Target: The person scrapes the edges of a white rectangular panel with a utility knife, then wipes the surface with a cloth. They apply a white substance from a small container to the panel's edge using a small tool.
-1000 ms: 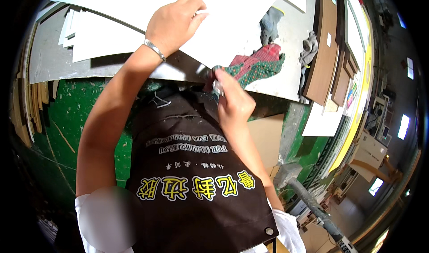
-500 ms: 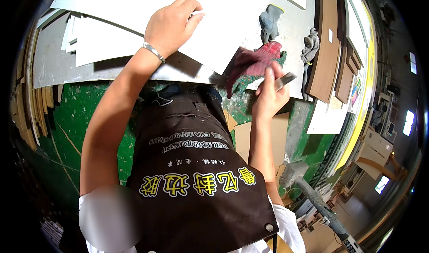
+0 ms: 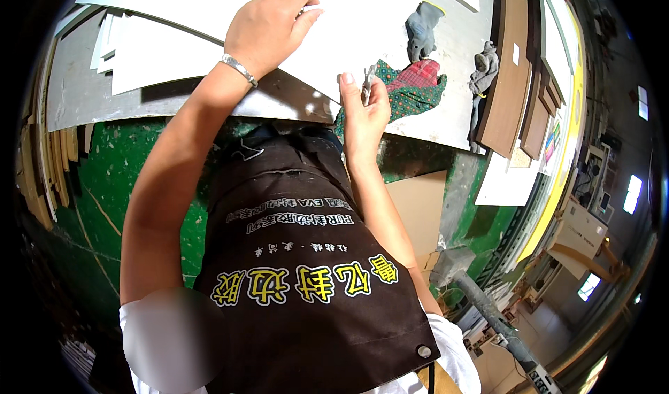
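Note:
My left hand is above the large white panel, its fingertips pinched on a small white piece. Beside the panel's near right corner, my right hand grips a short flat metal tool between thumb and fingers. Its exact kind is unclear, since the fingers cover part of it. Just right of that hand, a crumpled cloth in dotted green and red check lies on the table. Part of the cloth extends behind my right hand.
A grey work glove lies beyond the cloth, with another crumpled grey glove farther right. Brown boards line the table's right side. White panels are stacked at left. Below the grey table are a green floor and cardboard.
My right hand has moved left with the metal tool, to the panel's near corner. The red part of the cloth, raised and blurred before, now lies lower. My left hand has barely shifted.

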A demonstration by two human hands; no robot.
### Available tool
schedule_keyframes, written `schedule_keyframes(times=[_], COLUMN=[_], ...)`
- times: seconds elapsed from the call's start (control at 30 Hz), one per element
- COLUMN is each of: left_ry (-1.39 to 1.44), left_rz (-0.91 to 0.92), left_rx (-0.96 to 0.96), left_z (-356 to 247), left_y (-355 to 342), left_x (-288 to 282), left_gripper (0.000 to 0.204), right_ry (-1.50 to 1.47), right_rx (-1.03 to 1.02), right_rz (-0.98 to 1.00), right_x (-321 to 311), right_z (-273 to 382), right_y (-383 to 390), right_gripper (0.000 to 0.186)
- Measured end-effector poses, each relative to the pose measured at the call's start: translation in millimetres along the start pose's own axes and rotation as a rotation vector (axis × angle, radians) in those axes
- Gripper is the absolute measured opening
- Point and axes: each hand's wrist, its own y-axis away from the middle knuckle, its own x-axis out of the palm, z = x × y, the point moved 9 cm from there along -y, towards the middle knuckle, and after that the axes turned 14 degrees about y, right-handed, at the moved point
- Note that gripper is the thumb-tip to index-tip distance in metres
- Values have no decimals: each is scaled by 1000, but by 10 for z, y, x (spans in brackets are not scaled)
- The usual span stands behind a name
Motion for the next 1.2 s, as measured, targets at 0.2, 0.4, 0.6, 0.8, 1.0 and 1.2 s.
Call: schedule_keyframes(times=[0.2,0.4,0.6,0.8,1.0,1.2], left_ry=[0,-4,4,-11,-16,2], left_rz=[-4,-9,13,-18,-11,5], left_rx=[-22,-5,-28,-11,-5,-32], left_z=[54,3,8,68,62,88], left_y=[2,-26,-13,13,14,-12], left_x=[43,9,14,14,44,35], left_gripper=[16,16,16,15,17,18], right_ry=[-37,-12,123,6,154,585], right_rx=[52,65,-72,74,-291,-604], right_rz=[37,-78,-75,-64,-81,112], right_x=[-123,-418,-190,-318,-420,-88], right_z=[-170,-184,175,-387,102,46], right_y=[250,313,-7,447,402,661], right_gripper=[45,24,30,32,27,53])
